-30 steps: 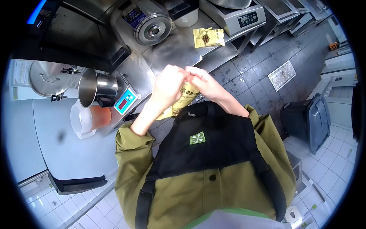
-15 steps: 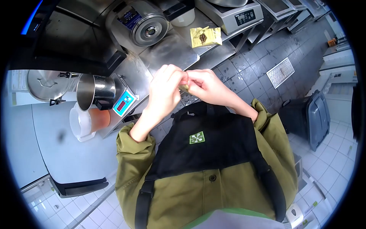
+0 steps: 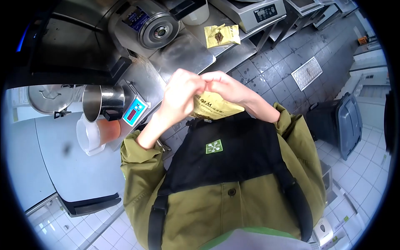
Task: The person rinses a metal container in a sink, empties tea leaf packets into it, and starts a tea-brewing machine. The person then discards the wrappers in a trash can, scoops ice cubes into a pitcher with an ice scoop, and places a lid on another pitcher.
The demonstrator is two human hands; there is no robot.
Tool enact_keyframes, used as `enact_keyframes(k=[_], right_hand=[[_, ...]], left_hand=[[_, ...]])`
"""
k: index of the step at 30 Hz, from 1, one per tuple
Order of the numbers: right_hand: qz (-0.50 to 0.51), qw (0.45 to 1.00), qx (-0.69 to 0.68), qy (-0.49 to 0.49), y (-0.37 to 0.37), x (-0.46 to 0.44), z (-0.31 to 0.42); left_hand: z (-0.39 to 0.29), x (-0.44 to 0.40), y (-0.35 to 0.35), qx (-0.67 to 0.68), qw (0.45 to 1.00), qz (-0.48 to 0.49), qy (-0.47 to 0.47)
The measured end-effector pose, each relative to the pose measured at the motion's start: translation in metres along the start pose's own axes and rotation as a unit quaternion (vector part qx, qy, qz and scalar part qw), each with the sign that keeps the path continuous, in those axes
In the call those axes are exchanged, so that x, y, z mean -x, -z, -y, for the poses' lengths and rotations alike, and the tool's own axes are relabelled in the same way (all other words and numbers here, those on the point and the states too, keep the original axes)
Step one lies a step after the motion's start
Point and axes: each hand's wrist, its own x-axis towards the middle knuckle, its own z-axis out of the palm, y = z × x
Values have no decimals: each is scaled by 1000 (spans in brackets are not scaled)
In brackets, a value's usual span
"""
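Close together in front of my chest, both hands grip the top edge of a yellow printed packet (image 3: 214,106). My left hand (image 3: 180,95) is closed on its left side, with the fingers curled in. My right hand (image 3: 227,88) pinches the edge beside it, thumb and fingers pressed together. Dark lettering shows on the packet's face; its top edge is hidden behind my fingers. Another yellow packet (image 3: 222,36), with a dark picture on it, lies on the steel counter (image 3: 183,56) beyond my hands.
Left of my hands stand a blue digital scale (image 3: 135,111), a steel pot (image 3: 104,100) and a plastic jug (image 3: 98,134) of orange-brown liquid. A lidded steel container (image 3: 158,31) and an induction cooker (image 3: 258,16) are on the counter. A grey bin (image 3: 339,125) stands right.
The packet in my hands has swung into view, its printed face now showing below my fingers. My right hand has turned slightly, and the view has shifted a little.
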Motion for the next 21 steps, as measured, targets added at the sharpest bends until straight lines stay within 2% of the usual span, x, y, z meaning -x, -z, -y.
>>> enact_keyframes(k=[4, 5, 6, 9, 12, 15, 18, 21], right_hand=[[5, 995, 97, 2, 7, 2, 3], [4, 994, 105, 18, 4, 1, 2], [3, 979, 201, 31, 2, 2, 7], [-11, 881, 465, 85, 0, 1, 26], [-23, 845, 512, 154, 1, -3, 24], [-14, 896, 425, 129, 5, -2, 23], [6, 969, 244, 30, 7, 3, 28], [17, 987, 155, 33, 2, 8, 28]], left_hand=[[-9, -9, 10, 45, 990, 24, 131], [-8, -9, 14, 30, 992, 36, 120], [-8, -9, 14, 22, 992, 42, 118], [-8, -12, 15, -8, 993, 48, 106], [-9, -19, 12, -50, 995, 45, 72], [-8, -24, 7, -78, 996, 36, 21], [-6, -25, -1, -44, 999, 18, -17], [-9, -22, -3, 5, 999, 11, -33]])
